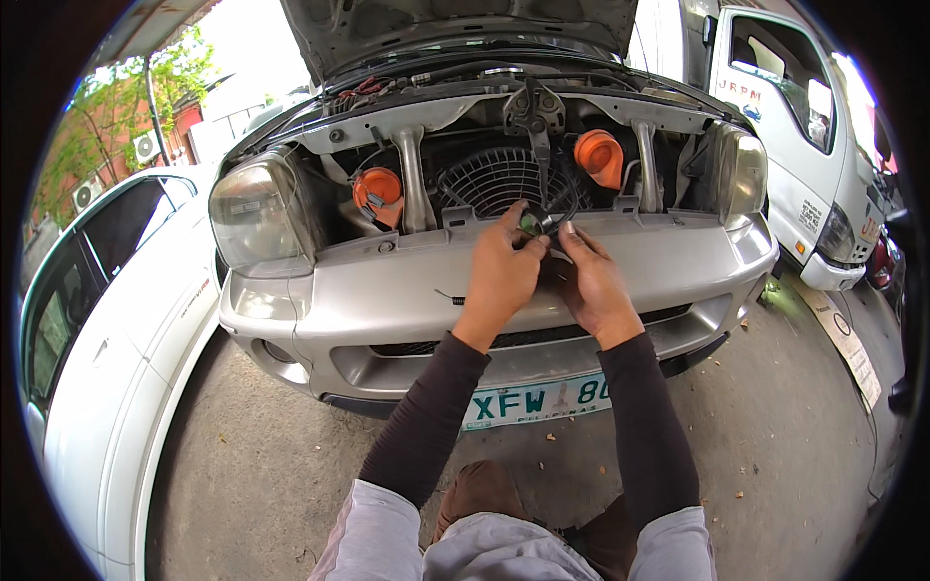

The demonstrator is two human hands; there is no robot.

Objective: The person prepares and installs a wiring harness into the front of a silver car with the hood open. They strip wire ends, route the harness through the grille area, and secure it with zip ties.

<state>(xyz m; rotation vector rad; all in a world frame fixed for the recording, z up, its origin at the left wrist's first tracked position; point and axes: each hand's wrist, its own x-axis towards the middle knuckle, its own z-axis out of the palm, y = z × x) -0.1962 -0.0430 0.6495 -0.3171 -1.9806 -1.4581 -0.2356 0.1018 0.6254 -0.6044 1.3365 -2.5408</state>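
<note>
My left hand (504,266) and my right hand (599,283) meet over the top of a silver car's front bumper (407,281). Between their fingertips is a small round dark part (545,225) with a shiny rim and a greenish patch. Its exact kind is not clear, and my fingers cover some of it. Both hands are closed on it, thumbs toward each other. A thin dark cable (573,198) loops up beside the part. On the bumper, left of my hands, lies a short black coiled piece (457,300) with a thin wire end.
Behind my hands are the fan grille (489,179), the hood latch (533,114) and two orange horns (378,194). The hood (455,24) is raised. A white car (126,358) stands close on the left, a white truck (785,107) on the right. Flattened cardboard (838,334) lies on the ground.
</note>
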